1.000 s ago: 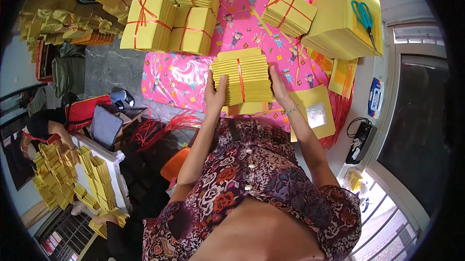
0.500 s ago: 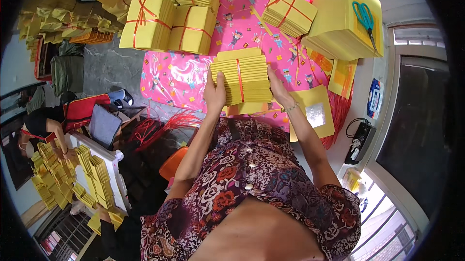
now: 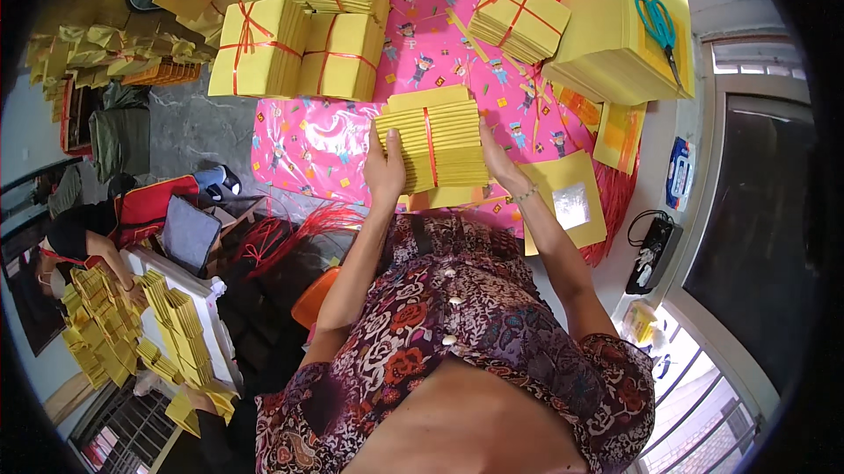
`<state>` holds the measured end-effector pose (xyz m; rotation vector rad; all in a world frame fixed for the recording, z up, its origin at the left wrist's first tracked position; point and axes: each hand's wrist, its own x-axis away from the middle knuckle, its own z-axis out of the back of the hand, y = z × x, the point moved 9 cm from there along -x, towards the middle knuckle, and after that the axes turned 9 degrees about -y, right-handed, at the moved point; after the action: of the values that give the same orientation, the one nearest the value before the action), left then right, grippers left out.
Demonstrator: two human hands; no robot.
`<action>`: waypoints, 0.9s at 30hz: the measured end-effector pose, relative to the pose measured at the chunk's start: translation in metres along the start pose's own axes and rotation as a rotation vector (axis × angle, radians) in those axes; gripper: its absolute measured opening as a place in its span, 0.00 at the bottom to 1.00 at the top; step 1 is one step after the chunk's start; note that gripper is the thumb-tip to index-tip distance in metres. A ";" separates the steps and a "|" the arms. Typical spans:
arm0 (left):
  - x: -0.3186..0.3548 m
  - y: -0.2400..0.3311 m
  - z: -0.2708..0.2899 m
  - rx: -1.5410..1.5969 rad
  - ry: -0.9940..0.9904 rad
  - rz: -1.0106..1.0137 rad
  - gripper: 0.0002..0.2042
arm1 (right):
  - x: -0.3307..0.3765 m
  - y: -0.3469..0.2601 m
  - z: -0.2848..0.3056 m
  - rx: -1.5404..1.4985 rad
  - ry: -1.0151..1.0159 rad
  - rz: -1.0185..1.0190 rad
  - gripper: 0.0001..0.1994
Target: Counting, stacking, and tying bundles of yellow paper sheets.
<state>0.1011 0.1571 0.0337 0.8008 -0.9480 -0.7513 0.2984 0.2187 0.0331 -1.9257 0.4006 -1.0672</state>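
both hands clasped one yellow stack [image 3: 437,140] at frame centre, above the pink sheet [image 3: 334,135]. left hand [image 3: 384,168] gripped its 9 o'clock side, right hand [image 3: 497,160] pressed its 3 o'clock side; a red band ran across the stack's middle. tied bundles [image 3: 299,56] lay at 11 o'clock, another bundle [image 3: 519,21] at 1 o'clock. scissors [image 3: 659,27] rested on a tall pile [image 3: 607,43] at 2 o'clock. loose red string [image 3: 290,232] sat at 8 o'clock.

mat: pink patterned sheet [image 3: 325,135] on the floor
tied bundles: yellow, red-strung [image 3: 294,52], top left
scissors: teal-handled [image 3: 658,24] on tall yellow stack [image 3: 607,43]
string: red strands [image 3: 290,232] beside mat
co-worker: sorting yellow sheets [image 3: 88,250], far left
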 end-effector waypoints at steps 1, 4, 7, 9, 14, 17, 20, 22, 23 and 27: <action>-0.001 0.000 0.000 -0.001 -0.002 -0.003 0.26 | -0.002 -0.001 0.001 0.005 -0.012 0.030 0.35; -0.008 -0.005 -0.007 0.159 -0.104 -0.071 0.27 | -0.010 0.010 0.011 -0.051 -0.007 0.013 0.35; -0.005 0.005 -0.002 0.087 -0.046 -0.277 0.29 | -0.001 -0.020 0.014 0.315 0.158 0.160 0.35; 0.003 0.016 -0.016 0.361 -0.250 -0.216 0.32 | 0.001 -0.017 0.014 0.335 0.121 0.154 0.35; 0.001 0.008 -0.016 0.306 -0.229 -0.223 0.33 | -0.005 -0.014 0.007 0.278 0.041 0.189 0.36; -0.002 0.011 -0.015 0.238 -0.218 -0.251 0.32 | -0.002 -0.014 0.007 0.274 0.054 0.206 0.35; -0.004 0.008 -0.015 0.294 -0.257 -0.261 0.34 | 0.003 -0.024 0.002 0.228 0.073 0.197 0.33; -0.008 -0.011 -0.011 0.392 -0.278 -0.169 0.36 | 0.012 -0.029 -0.001 0.128 0.080 0.141 0.31; -0.007 -0.005 -0.011 0.394 -0.290 -0.182 0.36 | 0.013 -0.018 0.010 0.132 0.093 0.151 0.31; 0.002 -0.042 -0.022 0.792 -0.438 0.064 0.39 | 0.019 0.051 0.032 -0.043 0.075 0.163 0.32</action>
<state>0.1131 0.1395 -0.0089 1.3074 -1.7069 -0.4874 0.3418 0.1950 -0.0068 -1.8590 0.6167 -1.0327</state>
